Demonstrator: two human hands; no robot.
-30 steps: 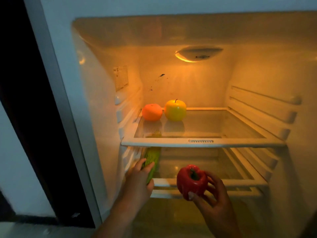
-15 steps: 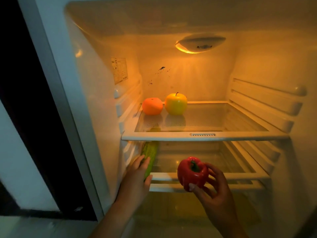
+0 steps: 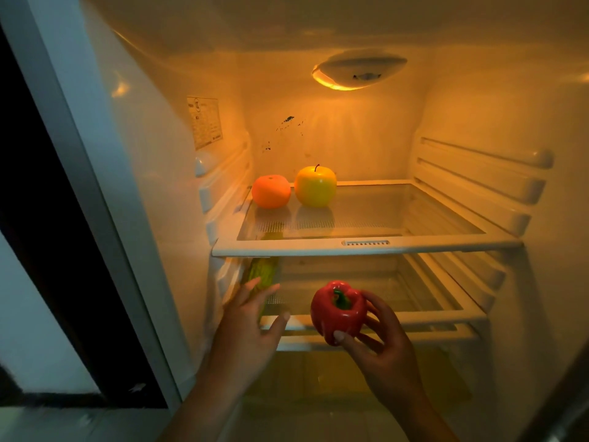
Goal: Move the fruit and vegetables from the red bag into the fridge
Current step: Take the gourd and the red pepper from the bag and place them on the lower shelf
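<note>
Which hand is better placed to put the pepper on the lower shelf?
Right hand: it holds the red pepper in front of the lower shelf; the left hand is open, empty.

An orange left of an apple, far left on the upper shelf; a long vegetable left on the lower shelf.

A home kitchen: an open, lamp-lit fridge with fruit on glass shelves.

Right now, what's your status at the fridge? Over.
Left hand open by ridged green vegetable on lower shelf. Right hand holds glossy red bell pepper, not yet shelved. Nothing seen blocking.
</note>
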